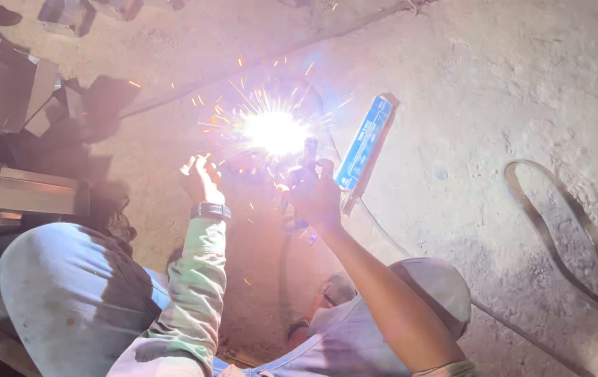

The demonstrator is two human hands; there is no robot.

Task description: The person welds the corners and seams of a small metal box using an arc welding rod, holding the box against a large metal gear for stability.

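A blinding white welding arc (274, 131) overexposes the centre (pinkish haze spreads around it), throwing hard shadows leftward; the frame's corners fall dim and soft.

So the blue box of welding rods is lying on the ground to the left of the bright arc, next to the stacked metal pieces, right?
Not quite. In the head view the blue box lies on the ground to the right of the bright arc, beside the right hand; the metal pieces are stacked on the left.

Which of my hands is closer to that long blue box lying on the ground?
Right. Your right hand sits just left of the blue box, almost touching its lower end. Your left hand is farther left, beyond the bright welding sparks.
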